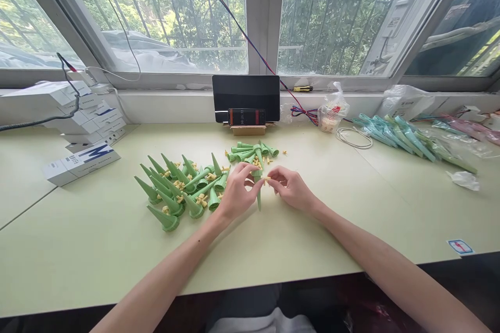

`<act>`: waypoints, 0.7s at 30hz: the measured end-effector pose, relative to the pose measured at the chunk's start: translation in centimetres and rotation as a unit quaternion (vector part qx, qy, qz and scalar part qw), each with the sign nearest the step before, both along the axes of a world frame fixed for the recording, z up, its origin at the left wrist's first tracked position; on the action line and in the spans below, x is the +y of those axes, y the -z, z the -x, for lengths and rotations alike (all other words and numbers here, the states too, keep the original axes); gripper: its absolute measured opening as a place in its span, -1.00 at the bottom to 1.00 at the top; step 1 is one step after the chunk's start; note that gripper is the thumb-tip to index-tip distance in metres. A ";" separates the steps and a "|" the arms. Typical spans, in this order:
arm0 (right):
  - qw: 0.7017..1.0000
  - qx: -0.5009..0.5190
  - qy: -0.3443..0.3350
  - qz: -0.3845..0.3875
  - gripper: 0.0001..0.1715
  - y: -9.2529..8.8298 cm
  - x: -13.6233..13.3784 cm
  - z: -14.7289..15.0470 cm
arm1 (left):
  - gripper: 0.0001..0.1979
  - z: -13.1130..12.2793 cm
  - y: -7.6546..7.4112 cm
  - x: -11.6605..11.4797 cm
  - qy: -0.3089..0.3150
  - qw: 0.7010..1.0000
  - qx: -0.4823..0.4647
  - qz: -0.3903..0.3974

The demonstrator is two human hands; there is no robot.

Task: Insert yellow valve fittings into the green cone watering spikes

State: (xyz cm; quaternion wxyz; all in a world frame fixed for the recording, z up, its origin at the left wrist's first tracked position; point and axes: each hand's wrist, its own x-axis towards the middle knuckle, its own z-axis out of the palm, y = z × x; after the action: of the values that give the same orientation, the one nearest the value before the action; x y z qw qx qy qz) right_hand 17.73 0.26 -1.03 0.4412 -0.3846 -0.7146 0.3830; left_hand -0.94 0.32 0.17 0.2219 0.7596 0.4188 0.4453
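Note:
My left hand [242, 191] is closed around a green plastic cone [258, 200], its pointed tip aimed down toward me. Pinched between the fingertips of my right hand [289, 186] is a small yellow plastic piece [267, 180], held right beside the cone's wide end. My left thumb comes close to that piece; whether it touches cannot be made out. To the left lies a pile of green cones [167, 192], with yellow cross-shaped pieces [201, 200] among them. Beyond my hands, more green cones [242, 153] lie in a smaller heap with loose yellow bits.
A tablet [246, 91] with a phone [247, 116] before it stands against the sill. White boxes [88, 109] are stacked at the left. At right are a bagged cup [332, 112], a coiled white cable [353, 138] and bagged teal and green pieces [406, 135].

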 end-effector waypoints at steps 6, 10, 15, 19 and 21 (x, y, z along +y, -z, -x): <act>1.000 -0.016 0.008 -0.001 -0.72 0.0 0.0 -0.2 | -0.67 0.1 0.0 0.0 0.026 0.999 0.019 0.013; 0.999 -0.034 0.009 -0.002 -0.71 -0.1 -0.1 -0.2 | -0.67 0.1 0.0 0.0 0.026 0.999 0.024 0.003; 0.998 -0.057 0.020 -0.016 -0.73 -0.4 -0.2 -0.2 | -0.67 0.0 0.0 -0.1 0.026 0.999 0.024 0.003; 0.996 -0.079 0.031 -0.017 -0.70 -0.5 -0.2 -0.2 | -0.67 -0.1 0.0 -0.1 0.028 0.999 0.026 -0.009; 0.995 -0.088 0.035 -0.014 -0.67 -0.5 -0.2 -0.2 | -0.67 -0.1 0.0 -0.2 0.031 0.999 0.029 -0.014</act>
State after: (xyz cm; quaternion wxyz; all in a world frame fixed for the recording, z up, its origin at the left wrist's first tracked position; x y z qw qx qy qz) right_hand 17.92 0.04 -0.54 0.3948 -0.4350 -0.7426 0.3217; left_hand -0.87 0.16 0.19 0.2131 0.7878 0.3949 0.4220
